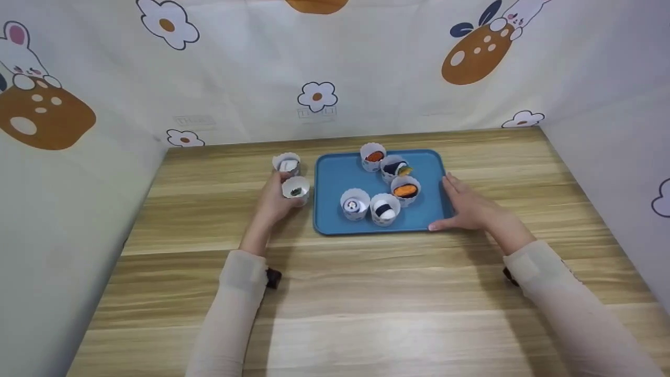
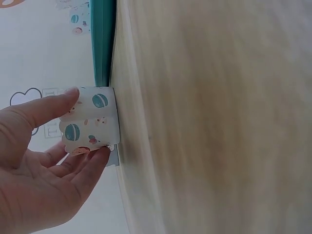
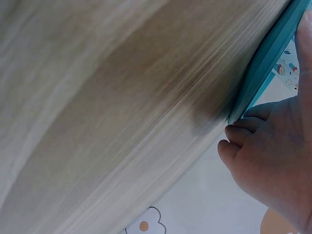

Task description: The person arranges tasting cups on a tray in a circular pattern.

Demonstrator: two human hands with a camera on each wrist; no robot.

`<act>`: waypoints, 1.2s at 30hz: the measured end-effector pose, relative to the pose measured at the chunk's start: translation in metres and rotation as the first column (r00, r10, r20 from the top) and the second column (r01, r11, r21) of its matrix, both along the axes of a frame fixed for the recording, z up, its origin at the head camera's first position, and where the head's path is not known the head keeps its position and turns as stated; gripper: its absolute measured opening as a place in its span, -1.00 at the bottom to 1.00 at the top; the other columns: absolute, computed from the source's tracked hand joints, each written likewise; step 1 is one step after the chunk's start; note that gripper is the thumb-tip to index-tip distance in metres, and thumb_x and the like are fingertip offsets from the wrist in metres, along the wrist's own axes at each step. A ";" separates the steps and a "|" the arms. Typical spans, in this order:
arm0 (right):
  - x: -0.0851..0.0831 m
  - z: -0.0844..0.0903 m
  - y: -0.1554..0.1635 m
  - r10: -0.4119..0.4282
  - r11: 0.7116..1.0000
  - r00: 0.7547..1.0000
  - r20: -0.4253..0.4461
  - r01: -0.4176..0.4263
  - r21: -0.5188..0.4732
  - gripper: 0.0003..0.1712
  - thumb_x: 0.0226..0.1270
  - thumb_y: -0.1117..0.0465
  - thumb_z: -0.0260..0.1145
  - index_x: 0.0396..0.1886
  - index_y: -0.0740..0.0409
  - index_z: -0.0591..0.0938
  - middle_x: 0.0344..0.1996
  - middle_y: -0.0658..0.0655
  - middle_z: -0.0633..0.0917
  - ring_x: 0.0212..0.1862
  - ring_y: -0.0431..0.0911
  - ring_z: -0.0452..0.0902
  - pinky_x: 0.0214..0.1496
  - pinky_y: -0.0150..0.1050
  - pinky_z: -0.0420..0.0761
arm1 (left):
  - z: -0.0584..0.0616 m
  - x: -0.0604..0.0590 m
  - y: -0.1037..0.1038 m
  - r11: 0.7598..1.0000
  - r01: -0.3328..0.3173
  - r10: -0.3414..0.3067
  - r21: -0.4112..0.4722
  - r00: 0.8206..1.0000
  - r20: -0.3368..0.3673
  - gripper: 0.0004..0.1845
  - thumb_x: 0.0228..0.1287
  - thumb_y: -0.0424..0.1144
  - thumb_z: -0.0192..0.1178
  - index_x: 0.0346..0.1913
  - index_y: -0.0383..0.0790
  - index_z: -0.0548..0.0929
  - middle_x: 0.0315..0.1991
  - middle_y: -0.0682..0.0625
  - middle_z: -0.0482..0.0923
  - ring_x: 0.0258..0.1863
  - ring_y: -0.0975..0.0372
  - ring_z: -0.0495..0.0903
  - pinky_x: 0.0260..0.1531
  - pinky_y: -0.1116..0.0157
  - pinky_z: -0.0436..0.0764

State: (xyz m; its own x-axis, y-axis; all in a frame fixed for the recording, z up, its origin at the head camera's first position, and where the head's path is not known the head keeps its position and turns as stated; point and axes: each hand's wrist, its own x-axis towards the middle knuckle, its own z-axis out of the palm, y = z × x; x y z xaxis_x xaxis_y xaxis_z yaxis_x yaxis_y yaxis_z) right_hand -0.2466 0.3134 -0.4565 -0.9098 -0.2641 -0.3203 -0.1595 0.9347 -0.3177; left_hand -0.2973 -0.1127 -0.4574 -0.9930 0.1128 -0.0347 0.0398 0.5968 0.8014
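Observation:
My left hand (image 1: pixel 276 200) holds a small white paper cup (image 1: pixel 296 189) with a dark green bit inside, just left of the blue tray (image 1: pixel 335 167). In the left wrist view the thumb and fingers lie on either side of this printed cup (image 2: pixel 92 119), its base close to the wood. Just behind it stands another paper cup (image 1: pixel 287 163) with something white in it. At the tray's right side, my right hand (image 1: pixel 468 207) touches the edge with extended fingers, the thumb at the near right corner. In the right wrist view its fingertips (image 3: pixel 236 134) meet the tray's side.
Several paper cups holding toy sushi stand on the tray, among them one with an orange piece (image 1: pixel 405 190), a red one (image 1: pixel 373 156) and a dark-banded white one (image 1: pixel 385 210). A patterned cloth (image 1: pixel 251 68) walls in the wooden table (image 1: pixel 366 303) at back and sides.

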 end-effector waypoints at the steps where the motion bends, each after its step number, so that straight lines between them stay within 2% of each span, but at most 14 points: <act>1: 0.000 0.000 0.000 0.000 1.000 1.000 0.000 0.000 -0.002 0.58 -0.06 -0.54 0.37 0.58 0.37 -0.20 0.59 0.40 -0.23 0.60 0.32 -0.29 0.58 0.23 -0.07 | 0.000 0.000 0.000 1.000 -0.001 0.001 -0.003 1.000 -0.001 -0.30 0.07 -0.47 0.39 0.28 -0.43 0.32 0.34 -0.37 0.38 0.36 -0.13 0.36 0.44 0.01 0.27; 17: -0.001 0.001 0.000 -0.012 1.000 1.000 0.022 0.012 0.002 0.58 -0.05 -0.54 0.37 0.58 0.34 -0.23 0.59 0.38 -0.25 0.60 0.32 -0.32 0.58 0.23 -0.10 | 0.005 -0.001 0.004 0.998 -0.016 0.018 -0.063 0.999 0.027 -0.37 0.12 -0.42 0.38 0.26 -0.36 0.38 0.32 -0.31 0.41 0.34 -0.09 0.39 0.43 0.02 0.29; 25: -0.001 0.000 0.000 0.010 1.000 1.000 0.005 -0.010 -0.012 0.56 -0.02 -0.49 0.39 0.57 0.39 -0.21 0.59 0.41 -0.23 0.59 0.34 -0.30 0.58 0.25 -0.09 | 0.008 -0.001 0.005 0.999 0.013 -0.014 -0.031 1.000 -0.009 -0.41 0.09 -0.44 0.34 0.22 -0.41 0.43 0.26 -0.36 0.46 0.29 -0.11 0.43 0.37 0.02 0.34; 29: 0.000 0.001 0.000 0.006 1.000 1.000 0.009 -0.006 -0.012 0.56 -0.02 -0.50 0.38 0.57 0.38 -0.22 0.59 0.40 -0.24 0.59 0.34 -0.31 0.58 0.24 -0.10 | 0.010 -0.002 0.006 1.000 0.017 -0.017 -0.017 1.000 0.001 -0.42 0.11 -0.44 0.35 0.23 -0.40 0.43 0.27 -0.34 0.45 0.30 -0.10 0.42 0.39 0.02 0.32; 36: -0.001 0.000 0.000 -0.001 1.000 1.000 0.014 0.001 -0.005 0.58 -0.04 -0.53 0.37 0.58 0.36 -0.22 0.59 0.39 -0.24 0.60 0.32 -0.32 0.58 0.23 -0.10 | 0.015 -0.005 0.008 0.999 0.021 -0.021 -0.039 1.000 -0.004 -0.41 0.12 -0.42 0.35 0.24 -0.39 0.43 0.28 -0.31 0.46 0.29 -0.07 0.42 0.39 0.04 0.32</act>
